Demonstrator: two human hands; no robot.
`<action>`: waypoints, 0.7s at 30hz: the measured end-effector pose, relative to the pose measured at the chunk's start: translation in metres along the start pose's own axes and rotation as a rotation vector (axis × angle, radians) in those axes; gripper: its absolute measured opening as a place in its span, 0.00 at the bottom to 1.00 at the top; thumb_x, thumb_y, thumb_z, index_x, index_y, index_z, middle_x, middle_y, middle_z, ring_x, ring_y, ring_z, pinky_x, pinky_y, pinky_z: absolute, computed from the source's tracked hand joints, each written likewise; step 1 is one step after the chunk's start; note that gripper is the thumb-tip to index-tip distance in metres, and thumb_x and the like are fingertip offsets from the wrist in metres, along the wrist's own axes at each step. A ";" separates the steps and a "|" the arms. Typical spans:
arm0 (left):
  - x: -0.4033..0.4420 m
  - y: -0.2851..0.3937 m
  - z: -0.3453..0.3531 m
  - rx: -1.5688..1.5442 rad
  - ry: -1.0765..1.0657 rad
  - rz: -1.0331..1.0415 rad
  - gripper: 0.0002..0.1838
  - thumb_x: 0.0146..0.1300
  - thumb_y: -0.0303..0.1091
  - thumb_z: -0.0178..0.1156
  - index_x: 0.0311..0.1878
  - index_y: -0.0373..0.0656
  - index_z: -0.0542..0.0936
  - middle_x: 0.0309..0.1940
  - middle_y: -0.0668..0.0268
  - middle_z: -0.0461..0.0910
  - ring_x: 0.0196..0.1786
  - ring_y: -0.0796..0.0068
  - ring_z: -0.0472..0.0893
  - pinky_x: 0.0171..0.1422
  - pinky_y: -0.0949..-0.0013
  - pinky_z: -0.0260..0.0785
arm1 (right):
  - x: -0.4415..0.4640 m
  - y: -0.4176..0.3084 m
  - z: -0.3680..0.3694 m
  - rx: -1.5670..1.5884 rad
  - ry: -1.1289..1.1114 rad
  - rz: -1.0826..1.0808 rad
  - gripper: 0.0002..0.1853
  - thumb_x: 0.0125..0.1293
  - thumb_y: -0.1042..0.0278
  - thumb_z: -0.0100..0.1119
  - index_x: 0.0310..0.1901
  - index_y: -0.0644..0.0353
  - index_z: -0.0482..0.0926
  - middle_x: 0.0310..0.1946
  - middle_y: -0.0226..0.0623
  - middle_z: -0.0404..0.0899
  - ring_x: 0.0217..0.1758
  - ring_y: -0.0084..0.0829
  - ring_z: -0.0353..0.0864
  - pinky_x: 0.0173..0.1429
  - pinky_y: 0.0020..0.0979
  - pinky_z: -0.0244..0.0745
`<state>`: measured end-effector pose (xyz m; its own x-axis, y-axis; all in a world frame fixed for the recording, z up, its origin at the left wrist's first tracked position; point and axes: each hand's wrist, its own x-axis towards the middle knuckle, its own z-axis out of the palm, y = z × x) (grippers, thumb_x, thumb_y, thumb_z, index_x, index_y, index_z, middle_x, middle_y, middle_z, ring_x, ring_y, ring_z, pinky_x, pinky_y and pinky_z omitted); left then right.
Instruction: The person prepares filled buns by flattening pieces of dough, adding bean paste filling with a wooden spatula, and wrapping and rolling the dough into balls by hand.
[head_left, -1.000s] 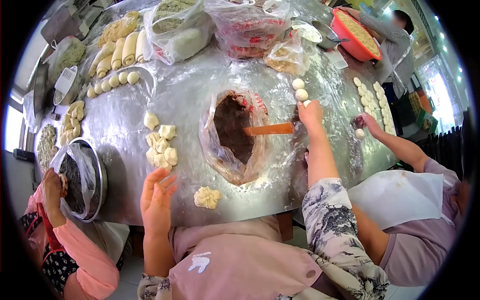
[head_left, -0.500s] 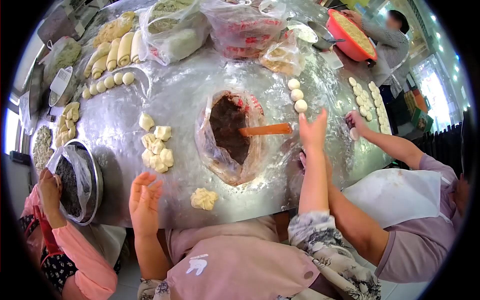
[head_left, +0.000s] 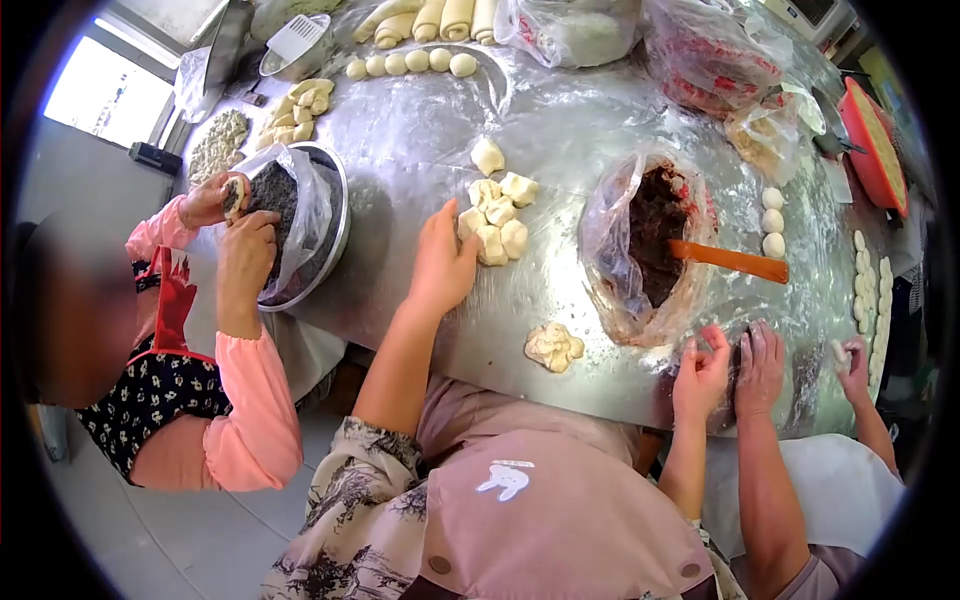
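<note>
Left hand [head_left: 445, 262]: open, fingers together and extended, thumb apart; beside the dough pieces [head_left: 500, 210], nothing seen in its grip. Whether the thumb touches the nearest piece: cannot tell. Pieces lie in a loose cluster, left of the surface's [head_left: 390, 150] middle, one at its far end.

Right hand [head_left: 703, 372]: over the surface's near edge, part open, fingers loosely curled; no object seen in it. A co-worker's hand [head_left: 760, 370] is just beside it, to the right.

Lump [head_left: 553, 347]: alone by the near edge, between the two hands.

Bag [head_left: 612, 225]: mouth open, dark filling [head_left: 650, 235] inside, well in from the near edge; orange spatula [head_left: 735, 261] stands in the filling, handle tilted toward the right edge. Three balls [head_left: 772, 222] in a line beyond the handle, toward the right edge. Row of balls [head_left: 418, 61] near the far edge, rolls [head_left: 457, 18] behind it.

Basin [head_left: 345, 205]: at the left edge, lined with plastic, dark contents. Another co-worker's hands [head_left: 250, 255] hold a bit of dough [head_left: 236, 197] over its rim.
</note>
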<state>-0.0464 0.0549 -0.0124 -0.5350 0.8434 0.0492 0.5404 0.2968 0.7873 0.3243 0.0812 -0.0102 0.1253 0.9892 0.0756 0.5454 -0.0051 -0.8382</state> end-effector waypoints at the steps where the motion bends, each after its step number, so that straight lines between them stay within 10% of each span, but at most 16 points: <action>1: 0.003 0.000 0.000 0.082 -0.046 0.022 0.24 0.58 0.27 0.59 0.59 0.33 0.68 0.55 0.48 0.69 0.61 0.52 0.67 0.65 0.58 0.60 | -0.003 0.003 0.002 -0.038 0.001 -0.028 0.18 0.64 0.73 0.59 0.55 0.67 0.72 0.44 0.37 0.77 0.27 0.19 0.72 0.35 0.22 0.70; 9: 0.002 0.011 -0.012 -0.326 -0.065 -0.348 0.24 0.57 0.22 0.63 0.56 0.33 0.70 0.44 0.61 0.76 0.42 0.70 0.79 0.46 0.72 0.73 | -0.004 0.008 0.008 -0.071 0.031 -0.082 0.17 0.63 0.72 0.59 0.53 0.67 0.74 0.43 0.37 0.78 0.28 0.20 0.72 0.34 0.22 0.70; 15: -0.016 -0.003 -0.048 -1.331 0.093 -0.381 0.16 0.66 0.21 0.50 0.57 0.32 0.70 0.49 0.59 0.75 0.53 0.67 0.76 0.60 0.64 0.69 | -0.004 0.018 0.009 -0.103 0.046 -0.115 0.15 0.64 0.70 0.60 0.51 0.65 0.75 0.41 0.34 0.79 0.30 0.20 0.74 0.35 0.23 0.72; 21: -0.036 0.012 -0.063 -1.320 -0.084 -0.469 0.19 0.66 0.25 0.42 0.58 0.32 0.71 0.50 0.60 0.76 0.50 0.69 0.76 0.55 0.66 0.69 | -0.005 0.013 0.011 -0.128 0.005 -0.116 0.15 0.66 0.69 0.58 0.52 0.66 0.74 0.42 0.35 0.78 0.31 0.20 0.74 0.36 0.22 0.72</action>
<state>-0.0617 -0.0004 0.0337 -0.4278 0.8223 -0.3752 -0.7013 -0.0401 0.7117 0.3213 0.0777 -0.0273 0.0597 0.9835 0.1708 0.6577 0.0900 -0.7479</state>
